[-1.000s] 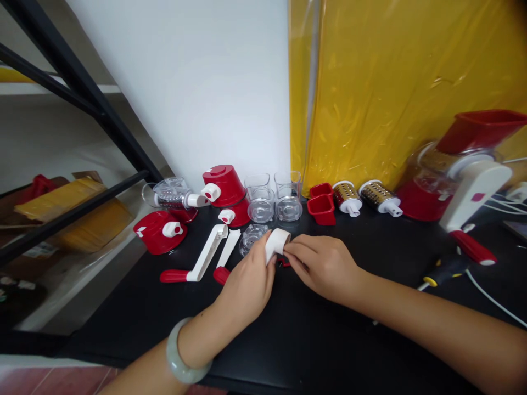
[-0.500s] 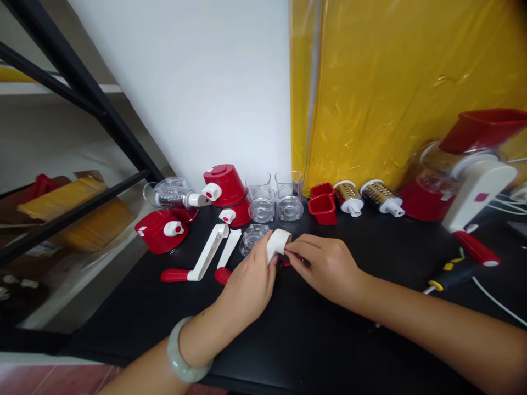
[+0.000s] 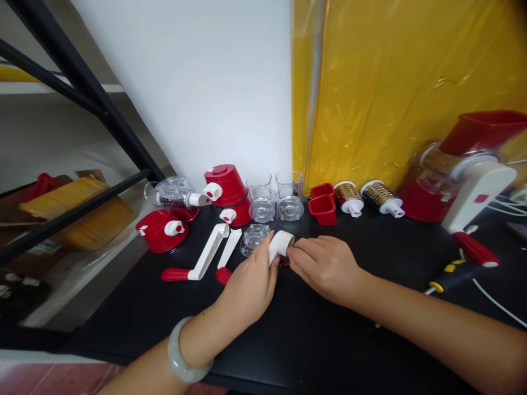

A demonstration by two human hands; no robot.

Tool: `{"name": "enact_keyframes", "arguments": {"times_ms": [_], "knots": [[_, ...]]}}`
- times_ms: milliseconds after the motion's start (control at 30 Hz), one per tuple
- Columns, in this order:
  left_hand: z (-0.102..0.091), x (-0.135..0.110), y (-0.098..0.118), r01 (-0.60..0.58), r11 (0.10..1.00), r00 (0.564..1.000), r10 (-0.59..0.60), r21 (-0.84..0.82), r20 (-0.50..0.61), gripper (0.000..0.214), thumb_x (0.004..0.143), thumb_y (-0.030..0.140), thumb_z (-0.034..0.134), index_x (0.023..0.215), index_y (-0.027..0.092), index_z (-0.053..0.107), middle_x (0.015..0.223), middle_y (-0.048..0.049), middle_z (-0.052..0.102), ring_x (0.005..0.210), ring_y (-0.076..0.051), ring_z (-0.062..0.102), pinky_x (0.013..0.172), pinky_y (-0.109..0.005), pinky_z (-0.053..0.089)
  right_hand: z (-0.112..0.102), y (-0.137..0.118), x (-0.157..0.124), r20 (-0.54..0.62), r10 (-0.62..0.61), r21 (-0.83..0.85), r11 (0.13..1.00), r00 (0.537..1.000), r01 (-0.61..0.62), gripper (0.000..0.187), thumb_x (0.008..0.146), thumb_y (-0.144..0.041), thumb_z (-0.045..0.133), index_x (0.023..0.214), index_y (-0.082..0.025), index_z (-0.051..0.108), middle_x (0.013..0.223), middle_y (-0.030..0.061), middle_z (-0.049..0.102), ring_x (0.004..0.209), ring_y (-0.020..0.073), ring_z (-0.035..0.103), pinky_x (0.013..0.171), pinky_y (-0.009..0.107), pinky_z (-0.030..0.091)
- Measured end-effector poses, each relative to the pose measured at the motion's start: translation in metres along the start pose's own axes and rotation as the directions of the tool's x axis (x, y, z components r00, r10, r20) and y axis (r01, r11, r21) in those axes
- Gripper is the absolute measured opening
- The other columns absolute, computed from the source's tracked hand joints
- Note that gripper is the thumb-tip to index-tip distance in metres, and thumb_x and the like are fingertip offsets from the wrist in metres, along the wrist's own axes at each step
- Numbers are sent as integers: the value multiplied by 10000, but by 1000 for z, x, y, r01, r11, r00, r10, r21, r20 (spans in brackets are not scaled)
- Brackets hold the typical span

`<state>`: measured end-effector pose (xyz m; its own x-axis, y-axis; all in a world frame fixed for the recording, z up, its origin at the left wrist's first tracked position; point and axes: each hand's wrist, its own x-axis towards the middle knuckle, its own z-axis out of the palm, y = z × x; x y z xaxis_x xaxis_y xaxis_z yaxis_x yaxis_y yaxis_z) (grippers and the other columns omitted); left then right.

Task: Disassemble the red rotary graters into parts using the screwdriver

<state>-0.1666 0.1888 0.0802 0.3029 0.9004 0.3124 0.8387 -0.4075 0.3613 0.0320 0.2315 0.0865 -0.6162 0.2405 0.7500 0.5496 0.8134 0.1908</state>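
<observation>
My left hand is closed round a white crank arm, its wide rounded end sticking out past the fingers. At that end's opening my right hand has its fingertips pinched together; anything between them is too small or hidden to make out. A bit of red shows just below the crank arm, between the hands. To the left lie a white crank handle with a red grip and a second white arm with a red end. A clear plastic part is just behind my left hand.
Red bases, clear housings, red hoppers and grater drums line the back of the black table. On the right are an assembled rotary grater, a screwdriver and a white cable. A metal-framed shelf stands left.
The right fingers have curled in closer against the crank arm's end. Left hand and crank arm stay almost where they were, shifted slightly right in view.
</observation>
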Motion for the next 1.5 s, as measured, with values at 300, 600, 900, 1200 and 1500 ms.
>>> {"name": "enact_keyframes", "arguments": {"times_ms": [300, 600, 900, 1200, 1500], "knots": [[-6, 0, -3, 56, 994, 998, -53, -94, 33, 547, 1038, 293, 369, 1540, 87, 307, 1502, -237, 514, 1332, -336, 579, 1069, -533, 518, -6, 6, 5, -44, -189, -117, 976, 981, 183, 253, 973, -144, 538, 749, -174, 651, 674, 8, 574, 591, 130, 422, 570, 322, 246], [-5, 8, -11, 73, 997, 996, -75, -36, -52, 520, 1023, 256, 400, 1512, 85, 350, 1489, -243, 521, 1361, -346, 547, 1088, -542, 489, -1, 10, -2, 184, -29, 138, 990, 983, 4, 241, 956, -130, 475, 815, -155, 669, 755, 40, 617, 653, 148, 510, 609, 300, 378], [-14, 11, -17, 28, 997, 985, -39, -67, -170, 460, 1025, 254, 422, 1466, 126, 410, 1429, -198, 574, 1302, -310, 586, 1092, -496, 481, 9, -90, -7, 263, -589, 687, 670, 764, 280, 456, 1065, -238, 340, 1450, -100, 542, 1540, 65, 475, 1440, 197, 429, 1179, 362, 394], [-15, 7, -18, -2, 997, 986, -11, -80, -164, 456, 1041, 274, 387, 1476, 135, 395, 1443, -198, 558, 1329, -310, 559, 1095, -501, 469, 17, -51, -35, 361, -462, 596, 782, 810, 180, 425, 1012, -178, 457, 1392, -45, 593, 1457, 125, 552, 1387, 211, 506, 1202, 384, 404], [-22, 5, -12, -34, 913, 990, -24, -406, -139, 476, 1069, 418, 292, 1453, 170, 427, 984, -94, 696, 849, -222, 681, 843, -385, 572, -6, 5, -29, 388, 107, 483, 822, 915, -301, 313, 1026, -215, 436, 1171, -118, 695, 1237, 162, 678, 1162, 227, 655, 998, 436, 555]]}}
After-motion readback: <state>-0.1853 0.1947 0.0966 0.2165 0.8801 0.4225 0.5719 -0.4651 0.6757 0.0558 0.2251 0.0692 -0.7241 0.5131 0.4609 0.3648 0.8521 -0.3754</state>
